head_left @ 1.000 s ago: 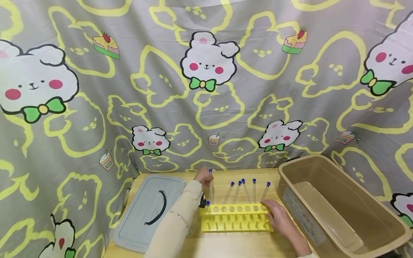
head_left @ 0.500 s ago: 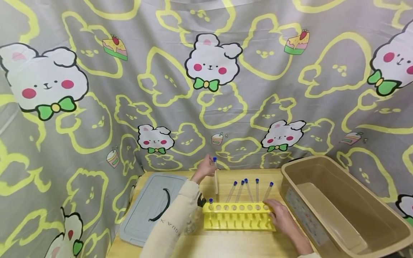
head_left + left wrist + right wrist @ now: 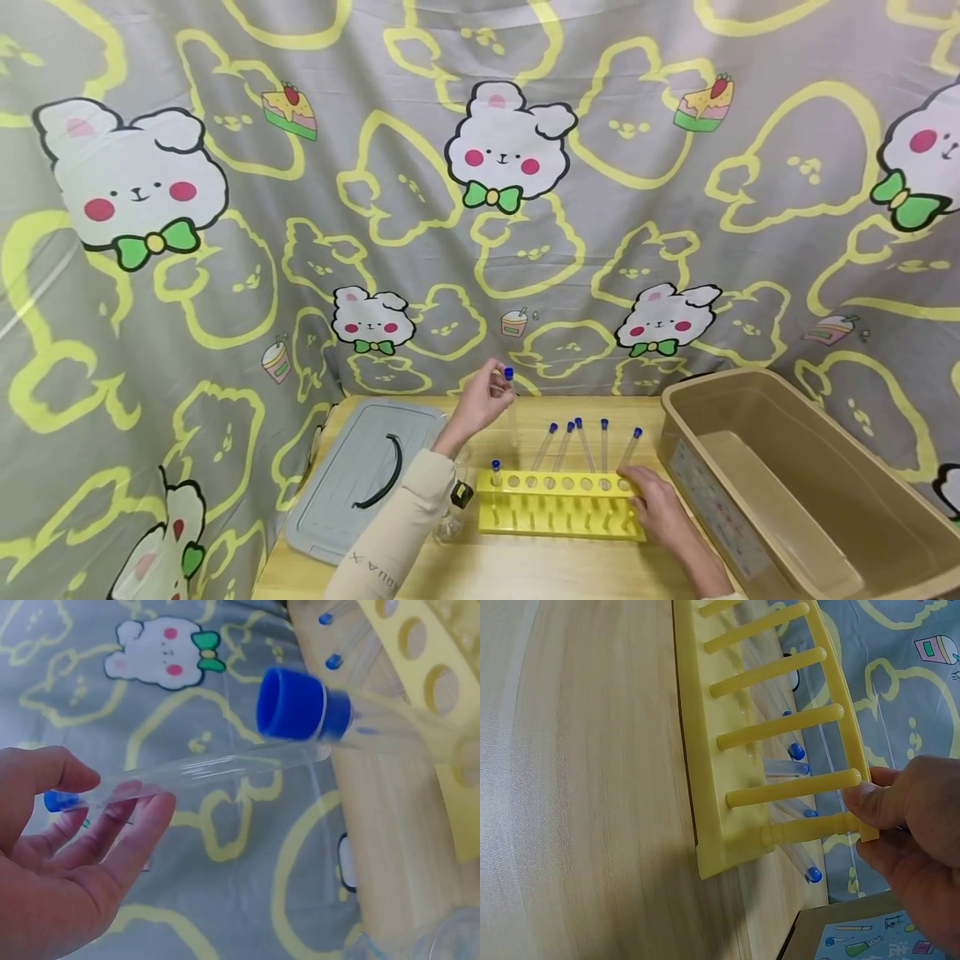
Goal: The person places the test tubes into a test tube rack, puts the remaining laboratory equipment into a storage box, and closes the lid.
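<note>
My left hand [image 3: 483, 400] pinches a clear test tube [image 3: 217, 769] near its blue cap, holding it raised behind the left end of the yellow test tube rack [image 3: 525, 529]. In the left wrist view this tube slants away from the fingers, and another blue-capped tube [image 3: 289, 703] stands in the rack close to the camera. That tube occupies the leftmost hole. My right hand [image 3: 660, 504] grips the rack's right end, thumb and fingers on the edge of its top plate, as the right wrist view [image 3: 922, 832] shows.
Several capped test tubes [image 3: 604, 446] lie on the table behind the rack. A grey lid [image 3: 337, 475] with a black handle is at left, a brown bin [image 3: 720, 467] at right. Clear glassware [image 3: 448, 529] stands beside the left sleeve. A patterned curtain [image 3: 540, 250] closes off the back.
My left hand has lifted the test tube from behind the rack, up off the table. My right hand keeps its grip on the rack's end. The head view has shifted slightly left.
</note>
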### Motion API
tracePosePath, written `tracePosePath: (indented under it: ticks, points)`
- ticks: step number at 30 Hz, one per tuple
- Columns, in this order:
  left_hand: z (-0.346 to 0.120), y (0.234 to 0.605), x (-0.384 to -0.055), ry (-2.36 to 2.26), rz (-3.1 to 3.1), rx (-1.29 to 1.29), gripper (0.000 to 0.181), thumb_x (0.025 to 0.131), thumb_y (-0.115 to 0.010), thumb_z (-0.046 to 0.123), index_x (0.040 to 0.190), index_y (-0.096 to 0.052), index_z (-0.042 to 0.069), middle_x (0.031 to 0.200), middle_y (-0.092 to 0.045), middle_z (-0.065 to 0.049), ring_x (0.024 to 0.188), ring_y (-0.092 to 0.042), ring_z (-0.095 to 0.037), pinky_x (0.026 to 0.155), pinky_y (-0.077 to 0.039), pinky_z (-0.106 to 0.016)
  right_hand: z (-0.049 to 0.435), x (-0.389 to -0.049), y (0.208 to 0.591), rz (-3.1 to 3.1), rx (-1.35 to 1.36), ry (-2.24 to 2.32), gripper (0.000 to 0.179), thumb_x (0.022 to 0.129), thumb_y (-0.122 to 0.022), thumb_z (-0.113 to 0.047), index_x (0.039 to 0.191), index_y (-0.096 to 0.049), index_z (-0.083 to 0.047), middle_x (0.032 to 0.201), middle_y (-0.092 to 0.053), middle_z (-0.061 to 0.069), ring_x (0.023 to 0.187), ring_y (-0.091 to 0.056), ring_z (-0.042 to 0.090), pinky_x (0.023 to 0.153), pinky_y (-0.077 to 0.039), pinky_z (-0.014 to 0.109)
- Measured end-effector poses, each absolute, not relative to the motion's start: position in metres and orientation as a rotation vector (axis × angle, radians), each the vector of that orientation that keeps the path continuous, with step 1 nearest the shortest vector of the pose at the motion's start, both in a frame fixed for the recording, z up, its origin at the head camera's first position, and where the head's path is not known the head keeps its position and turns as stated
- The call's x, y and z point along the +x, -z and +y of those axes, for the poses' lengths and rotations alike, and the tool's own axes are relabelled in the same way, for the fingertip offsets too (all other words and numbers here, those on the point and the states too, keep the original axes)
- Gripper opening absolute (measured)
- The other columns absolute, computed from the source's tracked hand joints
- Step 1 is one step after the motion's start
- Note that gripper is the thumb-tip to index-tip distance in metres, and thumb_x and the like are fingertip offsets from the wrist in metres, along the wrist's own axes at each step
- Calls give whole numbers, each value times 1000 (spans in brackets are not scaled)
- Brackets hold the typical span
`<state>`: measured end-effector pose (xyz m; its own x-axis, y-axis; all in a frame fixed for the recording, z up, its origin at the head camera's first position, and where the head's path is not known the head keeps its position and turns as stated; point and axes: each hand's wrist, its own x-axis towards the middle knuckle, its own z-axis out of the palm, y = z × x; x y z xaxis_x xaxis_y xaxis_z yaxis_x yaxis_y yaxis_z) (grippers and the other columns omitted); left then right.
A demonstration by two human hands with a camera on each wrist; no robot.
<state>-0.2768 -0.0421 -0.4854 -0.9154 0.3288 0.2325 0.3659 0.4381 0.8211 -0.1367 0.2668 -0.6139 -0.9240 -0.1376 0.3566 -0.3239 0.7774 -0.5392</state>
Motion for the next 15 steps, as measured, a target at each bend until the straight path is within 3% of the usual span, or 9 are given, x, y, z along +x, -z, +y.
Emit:
tracePosePath:
  ticks: [7, 15]
  points:
    - [-42, 479, -258, 1486, -2540, -680, 28, 90, -65, -3, 111, -53, 11, 95, -71, -6, 88, -70, -18, 80, -59, -27, 266, -135, 616, -2674, 353, -899, 51, 73, -75, 24, 119, -68, 3, 115, -69, 18, 107, -67, 38, 85, -58, 47]
    - [-47, 477, -235, 1664, -2422, -733, 24, 95, -63, -4, 115, -55, 8, 104, -70, -17, 96, -70, -22, 77, -61, -26, 267, -136, 617, -2647, 369, -870, 52, 71, -76, 25, 119, -68, 5, 114, -69, 19, 105, -67, 40, 82, -59, 47]
